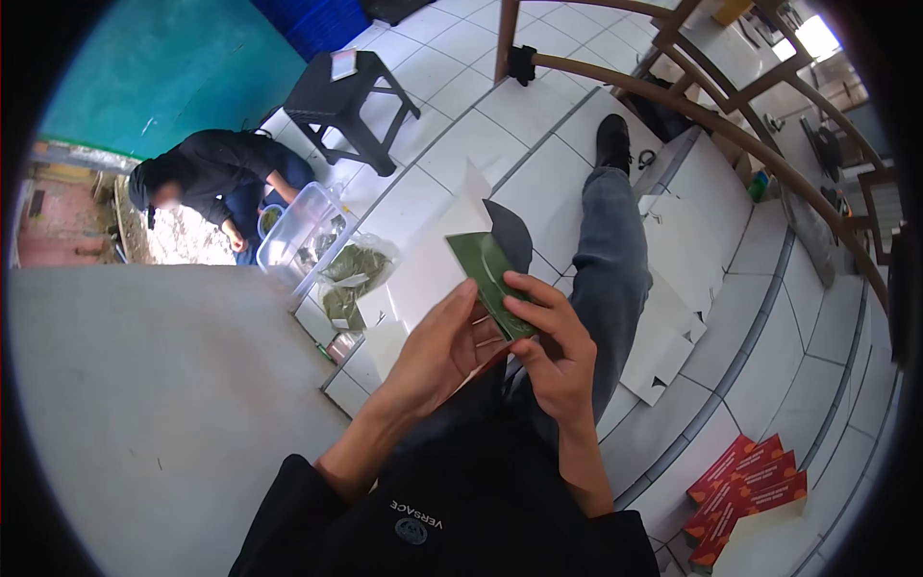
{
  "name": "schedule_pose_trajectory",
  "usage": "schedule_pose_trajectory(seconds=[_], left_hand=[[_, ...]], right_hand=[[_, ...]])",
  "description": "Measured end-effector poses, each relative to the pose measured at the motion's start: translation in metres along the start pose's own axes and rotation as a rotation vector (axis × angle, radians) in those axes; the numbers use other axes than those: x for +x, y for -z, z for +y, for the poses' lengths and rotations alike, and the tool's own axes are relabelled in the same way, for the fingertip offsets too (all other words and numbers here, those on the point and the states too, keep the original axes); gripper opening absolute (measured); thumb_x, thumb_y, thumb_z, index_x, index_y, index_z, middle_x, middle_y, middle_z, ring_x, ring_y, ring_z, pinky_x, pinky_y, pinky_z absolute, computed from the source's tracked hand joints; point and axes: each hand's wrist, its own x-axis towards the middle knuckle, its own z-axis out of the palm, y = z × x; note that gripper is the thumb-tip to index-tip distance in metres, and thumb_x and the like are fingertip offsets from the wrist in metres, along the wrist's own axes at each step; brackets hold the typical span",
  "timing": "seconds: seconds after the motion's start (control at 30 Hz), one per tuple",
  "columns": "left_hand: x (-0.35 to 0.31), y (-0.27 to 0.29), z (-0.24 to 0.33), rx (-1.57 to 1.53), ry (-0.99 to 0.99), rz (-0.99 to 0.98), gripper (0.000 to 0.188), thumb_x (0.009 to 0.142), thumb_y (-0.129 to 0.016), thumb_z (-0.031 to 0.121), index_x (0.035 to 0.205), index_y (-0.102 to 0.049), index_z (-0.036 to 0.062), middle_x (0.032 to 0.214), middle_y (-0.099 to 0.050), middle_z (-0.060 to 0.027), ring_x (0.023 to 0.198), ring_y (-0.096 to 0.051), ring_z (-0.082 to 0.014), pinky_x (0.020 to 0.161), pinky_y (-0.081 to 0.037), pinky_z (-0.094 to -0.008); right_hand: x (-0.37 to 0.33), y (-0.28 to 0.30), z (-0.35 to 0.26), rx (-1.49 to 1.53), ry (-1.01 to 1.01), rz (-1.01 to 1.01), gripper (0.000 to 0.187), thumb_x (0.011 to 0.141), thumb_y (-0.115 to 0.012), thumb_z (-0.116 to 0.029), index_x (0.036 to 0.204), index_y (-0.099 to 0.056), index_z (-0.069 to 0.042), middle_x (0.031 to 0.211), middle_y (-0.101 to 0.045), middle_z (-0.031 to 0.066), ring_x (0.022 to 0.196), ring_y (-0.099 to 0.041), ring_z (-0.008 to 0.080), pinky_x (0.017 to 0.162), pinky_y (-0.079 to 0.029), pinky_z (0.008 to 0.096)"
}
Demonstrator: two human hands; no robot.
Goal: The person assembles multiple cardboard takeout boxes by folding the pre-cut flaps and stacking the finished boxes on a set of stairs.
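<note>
In front of my body I hold a flat, glossy green packet (481,264), tilted, with its upper end pointing away from me. It could be a pouch or a folded card sleeve; I cannot tell which. My left hand (437,346) supports it from the left and below, fingers partly curled. My right hand (556,351) pinches its near right edge, thumb below and fingers on top. Beyond it, white sheets (428,279) lie on the tiles near my leg. Left of these sits a clear plastic bag (354,274) with green contents.
A person (216,178) in dark clothes crouches by a clear plastic tub (306,231) at the left. A black stool (351,101) stands behind. White cut boards (663,298) lie right of my leg. Red printed cards (745,495) rest on the steps, below a brown railing (711,115).
</note>
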Motion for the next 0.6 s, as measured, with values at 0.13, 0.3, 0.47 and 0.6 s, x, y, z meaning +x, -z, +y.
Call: schedule_pose_trajectory(seconds=[0.13,0.3,0.47,0.6], left_hand=[[-0.025,-0.011,0.003,0.742,-0.208,-0.036,0.03,0.099,-0.059,0.01,0.128,-0.053,0.0013,0.119,-0.065,-0.0107,0.103,-0.063,-0.0151,0.094,-0.05,-0.0301],[-0.013,-0.012,-0.003,0.894,-0.482,0.1,0.017,0.097,-0.062,0.009,0.111,-0.061,-0.0015,0.102,-0.07,-0.0096,0.089,-0.064,-0.0124,0.109,-0.04,-0.0353],[0.006,-0.007,-0.017,0.811,-0.705,0.108,0.013,0.098,-0.061,0.011,0.106,-0.062,0.0002,0.092,-0.072,-0.008,0.085,-0.063,-0.0103,0.121,-0.019,-0.0464],[0.011,-0.014,-0.013,0.785,-0.743,0.222,0.017,0.101,-0.059,0.015,0.107,-0.061,-0.0006,0.1,-0.069,-0.0082,0.085,-0.062,-0.0089,0.114,-0.03,-0.0378]], right_hand=[[-0.001,0.0,0.016,-0.106,0.096,0.036,0.027,0.092,-0.067,-0.005,0.119,-0.068,-0.004,0.133,-0.06,0.0148,0.115,-0.061,0.0241,0.1,-0.046,0.0322],[0.011,-0.03,-0.006,0.239,-0.029,0.401,0.023,0.094,-0.065,-0.003,0.116,-0.065,0.001,0.113,-0.07,0.0086,0.109,-0.062,0.0167,0.093,-0.049,0.0312],[-0.02,-0.027,0.008,0.187,-0.381,0.094,0.023,0.098,-0.064,-0.009,0.116,-0.061,0.003,0.105,-0.069,0.0079,0.099,-0.063,0.0115,0.088,-0.05,0.0289],[-0.027,-0.023,0.006,0.257,-0.433,-0.016,0.017,0.098,-0.065,-0.012,0.107,-0.064,0.002,0.092,-0.068,0.0039,0.092,-0.063,0.0102,0.084,-0.051,0.0274]])
